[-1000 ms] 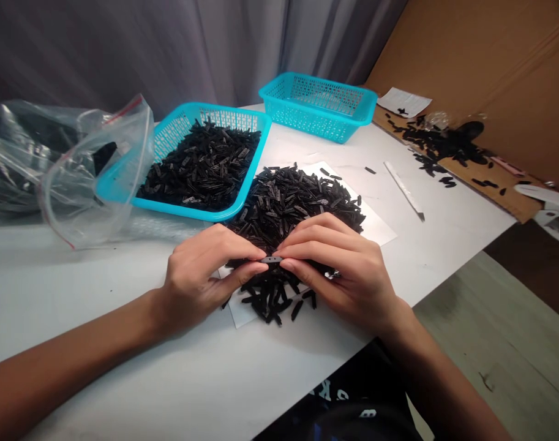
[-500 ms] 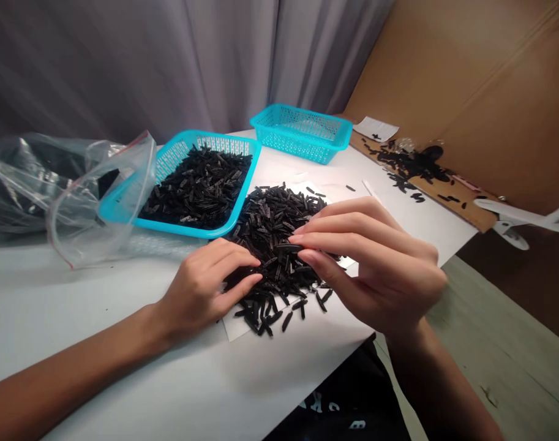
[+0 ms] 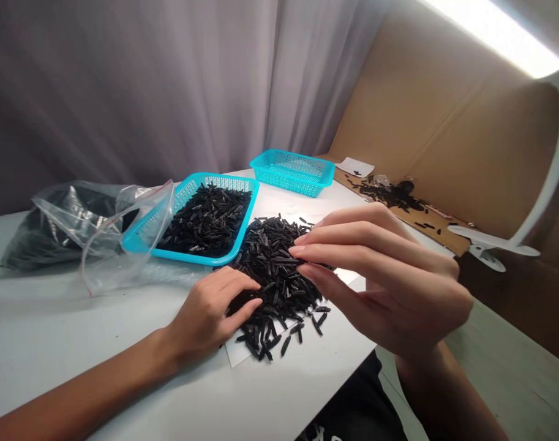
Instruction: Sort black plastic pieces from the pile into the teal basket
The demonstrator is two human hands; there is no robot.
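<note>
A heap of small black oblong plastic pieces lies on a white paper sheet in the middle of the table. My right hand is raised over the heap's right side, with a black piece pinched between thumb and fingertips. My left hand rests on the heap's lower left edge. Its fingers touch the pieces, and it holds nothing I can see.
A turquoise basket full of black pieces stands behind the heap. A second turquoise basket stands farther back. A clear plastic bag lies at the left, and a cardboard strip with scattered pieces lies at the right.
The view has tilted upward, so the table sits lower in the frame. My hands have parted from the shared hold on a piece, and my right hand now holds it, raised nearer the camera.
</note>
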